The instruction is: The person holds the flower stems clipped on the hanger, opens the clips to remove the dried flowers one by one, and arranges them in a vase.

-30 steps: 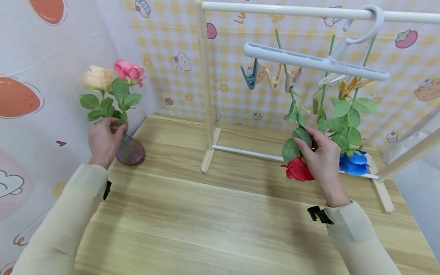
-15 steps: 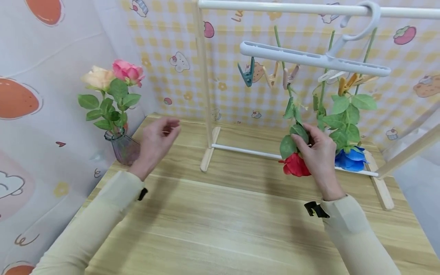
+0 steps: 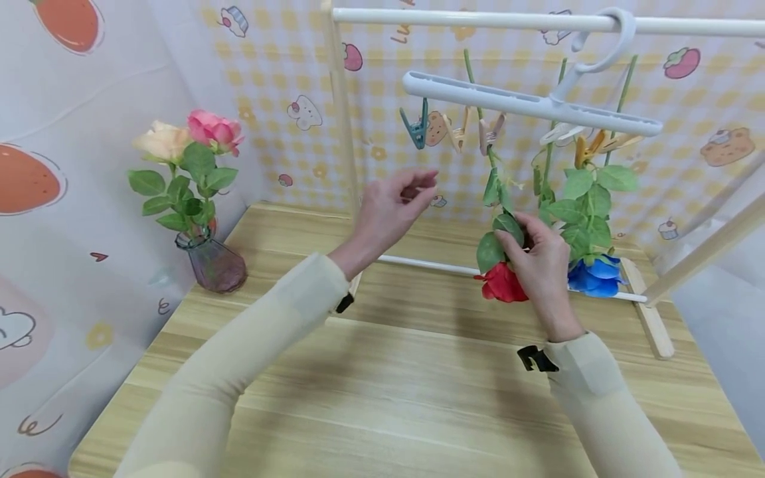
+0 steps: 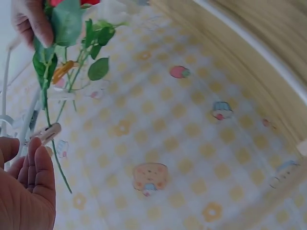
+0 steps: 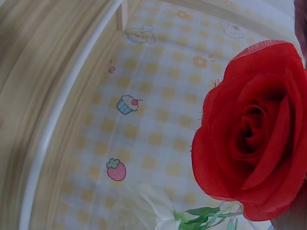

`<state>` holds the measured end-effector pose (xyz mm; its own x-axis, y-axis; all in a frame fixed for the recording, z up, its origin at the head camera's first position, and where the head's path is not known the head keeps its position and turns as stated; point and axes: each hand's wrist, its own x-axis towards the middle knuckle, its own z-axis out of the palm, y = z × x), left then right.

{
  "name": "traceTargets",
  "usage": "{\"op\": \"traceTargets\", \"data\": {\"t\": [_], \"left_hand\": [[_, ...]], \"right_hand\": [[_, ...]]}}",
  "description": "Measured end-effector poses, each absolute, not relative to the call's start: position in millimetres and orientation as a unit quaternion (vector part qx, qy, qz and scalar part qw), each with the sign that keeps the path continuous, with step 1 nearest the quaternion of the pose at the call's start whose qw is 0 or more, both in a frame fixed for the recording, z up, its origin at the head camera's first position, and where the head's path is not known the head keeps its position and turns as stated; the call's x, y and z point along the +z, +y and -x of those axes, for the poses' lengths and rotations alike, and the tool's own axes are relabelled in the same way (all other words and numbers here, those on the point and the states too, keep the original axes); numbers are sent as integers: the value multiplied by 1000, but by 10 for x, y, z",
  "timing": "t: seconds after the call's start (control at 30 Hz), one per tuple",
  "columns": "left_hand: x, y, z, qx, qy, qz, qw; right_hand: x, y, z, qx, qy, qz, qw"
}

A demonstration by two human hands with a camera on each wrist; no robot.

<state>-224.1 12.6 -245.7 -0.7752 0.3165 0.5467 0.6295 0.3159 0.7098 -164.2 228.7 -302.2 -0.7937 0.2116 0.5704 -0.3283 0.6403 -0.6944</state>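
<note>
A red rose point(image 3: 502, 284) hangs head down, its stem in a pale pink clothespin point(image 3: 491, 135) under a light blue hanger point(image 3: 508, 99). My right hand point(image 3: 542, 262) pinches it among the leaves just above the bloom; that bloom point(image 5: 249, 134) fills the right side of the right wrist view. My left hand point(image 3: 391, 209) is in the air left of the rose, fingers loosely bent and holding nothing. In the left wrist view, this left hand point(image 4: 26, 191) is near the clothespin point(image 4: 48, 133) and the stem's tail.
A blue rose point(image 3: 594, 275) and a white flower point(image 5: 156, 208) hang to the right. Free clothespins, one teal point(image 3: 416, 126), hang at the hanger's left. A white rail point(image 3: 478, 23) carries the hanger. At left, a purple glass vase point(image 3: 218, 265) holds peach and pink roses.
My left hand has let go of the flowers in the vase and moved right, to near the hanging red rose. My right hand keeps its hold on that rose.
</note>
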Motion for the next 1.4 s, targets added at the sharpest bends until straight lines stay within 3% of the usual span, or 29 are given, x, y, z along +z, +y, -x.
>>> {"op": "traceTargets", "data": {"t": [0.3, 0.6, 1.4], "left_hand": [[-2182, 549, 2356, -543, -780, 281, 133], [-2057, 744, 2469, -500, -821, 237, 143], [-2006, 1145, 2691, -415, -889, 129, 145]], "right_hand": [[-3047, 2289, 1637, 421, -845, -33, 327], [-3024, 2258, 1628, 424, -847, -36, 318], [-2997, 2193, 1602, 424, -835, -72, 343]]}}
